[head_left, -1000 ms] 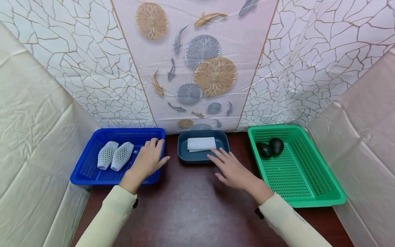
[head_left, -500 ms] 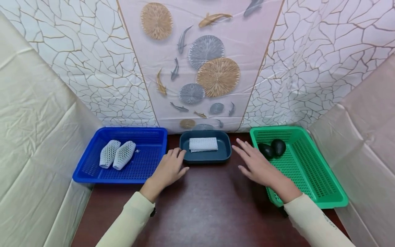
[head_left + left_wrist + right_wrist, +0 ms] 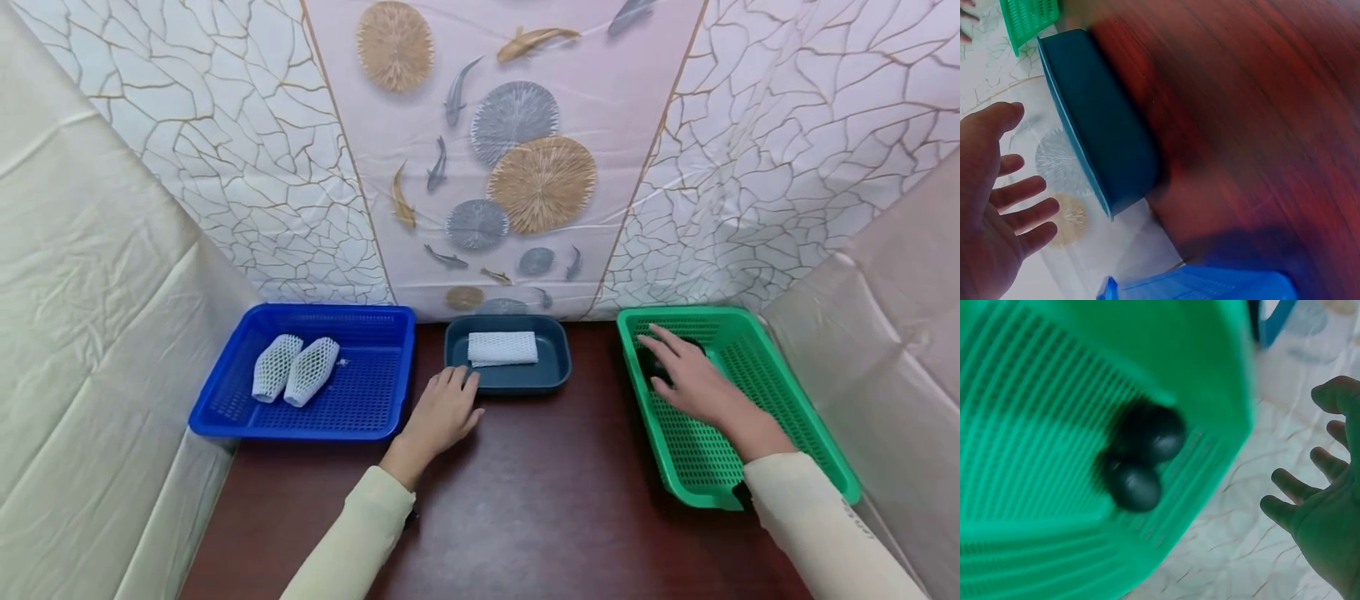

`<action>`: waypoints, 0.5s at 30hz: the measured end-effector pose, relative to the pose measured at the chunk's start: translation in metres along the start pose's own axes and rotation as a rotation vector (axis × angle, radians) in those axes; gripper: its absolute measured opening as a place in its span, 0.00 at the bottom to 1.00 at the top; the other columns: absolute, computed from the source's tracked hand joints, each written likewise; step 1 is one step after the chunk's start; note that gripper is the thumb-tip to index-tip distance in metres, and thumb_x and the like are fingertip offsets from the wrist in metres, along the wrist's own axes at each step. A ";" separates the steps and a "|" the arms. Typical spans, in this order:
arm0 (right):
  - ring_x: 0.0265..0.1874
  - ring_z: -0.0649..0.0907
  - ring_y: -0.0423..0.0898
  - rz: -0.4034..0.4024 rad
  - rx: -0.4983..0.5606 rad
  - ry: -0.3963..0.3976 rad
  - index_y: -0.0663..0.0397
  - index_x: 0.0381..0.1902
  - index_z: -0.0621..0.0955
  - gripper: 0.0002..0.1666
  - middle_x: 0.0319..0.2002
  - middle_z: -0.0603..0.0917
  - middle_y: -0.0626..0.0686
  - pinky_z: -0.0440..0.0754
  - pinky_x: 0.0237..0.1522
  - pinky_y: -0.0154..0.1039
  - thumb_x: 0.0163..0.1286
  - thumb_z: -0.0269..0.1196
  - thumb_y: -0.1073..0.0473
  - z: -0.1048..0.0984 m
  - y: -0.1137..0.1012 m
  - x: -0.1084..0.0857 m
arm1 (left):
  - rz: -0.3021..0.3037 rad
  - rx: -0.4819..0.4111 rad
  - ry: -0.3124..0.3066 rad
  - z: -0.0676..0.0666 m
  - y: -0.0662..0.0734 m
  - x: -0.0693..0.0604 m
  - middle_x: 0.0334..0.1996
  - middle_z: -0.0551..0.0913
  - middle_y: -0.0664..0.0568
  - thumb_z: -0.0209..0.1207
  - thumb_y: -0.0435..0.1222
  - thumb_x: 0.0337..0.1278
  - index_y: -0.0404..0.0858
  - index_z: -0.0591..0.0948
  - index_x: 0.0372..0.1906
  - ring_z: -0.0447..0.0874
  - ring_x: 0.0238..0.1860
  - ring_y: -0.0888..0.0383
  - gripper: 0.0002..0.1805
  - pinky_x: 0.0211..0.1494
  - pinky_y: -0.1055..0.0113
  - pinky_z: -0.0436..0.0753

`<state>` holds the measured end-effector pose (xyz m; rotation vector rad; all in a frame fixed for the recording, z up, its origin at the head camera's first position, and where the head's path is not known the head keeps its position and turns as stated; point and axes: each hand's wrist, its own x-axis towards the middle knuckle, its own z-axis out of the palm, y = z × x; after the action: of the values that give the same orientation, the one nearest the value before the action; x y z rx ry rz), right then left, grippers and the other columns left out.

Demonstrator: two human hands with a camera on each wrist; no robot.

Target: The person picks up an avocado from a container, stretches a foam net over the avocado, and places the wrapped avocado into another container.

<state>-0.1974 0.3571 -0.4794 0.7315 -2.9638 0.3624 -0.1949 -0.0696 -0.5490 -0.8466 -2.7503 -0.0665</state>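
Over the back left part of the green basket (image 3: 787, 400), the right hand (image 3: 693, 379) hovers with spread fingers and holds nothing. Beneath it lie two dark oval fruits, largely covered by the hand in the head view; the right wrist view shows both, one fruit (image 3: 1150, 432) against the other fruit (image 3: 1133, 486). The left hand (image 3: 438, 412), fingers loosely bent and holding nothing, is at the front left edge of the dark teal tray (image 3: 555, 379); contact cannot be told. White foam netting (image 3: 502, 348) lies flat in that tray.
At the left stands a blue basket (image 3: 367, 408) with two items in white foam netting, one (image 3: 277, 368) beside the other (image 3: 312, 372). The baskets and tray rest on a dark red wooden table (image 3: 525, 500). Patterned cloth (image 3: 247, 150) hangs behind them.
The right hand has moved right, from the teal tray to above the fruits in the green basket. The left hand has moved right, from the blue basket to the tray's front left edge.
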 end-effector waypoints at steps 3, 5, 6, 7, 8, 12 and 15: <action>0.65 0.69 0.76 0.027 -0.025 -0.038 0.66 0.76 0.63 0.43 0.76 0.58 0.73 0.69 0.61 0.73 0.66 0.67 0.67 -0.003 0.021 -0.003 | -0.009 -0.006 0.000 0.004 0.004 0.004 0.59 0.80 0.39 0.65 0.51 0.67 0.34 0.76 0.63 0.80 0.61 0.43 0.31 0.62 0.48 0.81; 0.64 0.70 0.77 0.044 -0.041 -0.058 0.67 0.76 0.63 0.44 0.76 0.57 0.74 0.68 0.62 0.74 0.65 0.68 0.68 -0.004 0.034 -0.004 | -0.015 -0.007 -0.012 0.006 0.005 0.005 0.59 0.80 0.40 0.64 0.50 0.67 0.34 0.76 0.63 0.80 0.61 0.44 0.30 0.63 0.48 0.81; 0.64 0.70 0.78 0.056 -0.044 -0.071 0.67 0.76 0.63 0.44 0.76 0.57 0.75 0.67 0.62 0.75 0.65 0.68 0.68 -0.003 0.040 -0.004 | -0.019 -0.007 -0.019 0.007 0.006 0.005 0.59 0.80 0.40 0.64 0.50 0.67 0.34 0.76 0.64 0.80 0.61 0.44 0.30 0.63 0.49 0.81; 0.62 0.71 0.78 0.071 -0.040 -0.081 0.67 0.76 0.63 0.44 0.76 0.56 0.76 0.67 0.61 0.75 0.65 0.68 0.67 -0.003 0.045 -0.004 | -0.023 -0.006 -0.024 0.008 0.006 0.006 0.59 0.81 0.41 0.64 0.50 0.67 0.35 0.76 0.64 0.80 0.61 0.44 0.30 0.64 0.49 0.80; 0.61 0.72 0.79 0.091 -0.033 -0.093 0.68 0.76 0.62 0.44 0.76 0.55 0.76 0.68 0.60 0.75 0.65 0.68 0.67 -0.002 0.051 -0.003 | -0.027 -0.007 -0.030 0.009 0.006 0.006 0.59 0.81 0.41 0.64 0.50 0.67 0.35 0.76 0.64 0.80 0.61 0.44 0.30 0.64 0.49 0.80; 0.60 0.71 0.81 0.205 0.044 -0.144 0.69 0.78 0.58 0.44 0.77 0.51 0.78 0.70 0.57 0.75 0.70 0.64 0.64 0.004 0.072 0.001 | -0.034 0.001 -0.046 0.013 0.007 0.006 0.60 0.81 0.42 0.63 0.50 0.68 0.36 0.76 0.65 0.79 0.62 0.45 0.29 0.65 0.49 0.79; 0.67 0.62 0.82 0.307 0.132 -0.176 0.70 0.79 0.54 0.44 0.77 0.46 0.79 0.66 0.61 0.77 0.74 0.61 0.61 0.009 0.086 0.002 | -0.028 0.002 -0.035 0.016 0.007 0.005 0.59 0.81 0.42 0.63 0.49 0.68 0.36 0.77 0.64 0.80 0.61 0.45 0.28 0.65 0.49 0.80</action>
<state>-0.2396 0.4277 -0.5057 0.3298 -3.2498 0.5423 -0.1993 -0.0592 -0.5635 -0.8167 -2.7945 -0.0542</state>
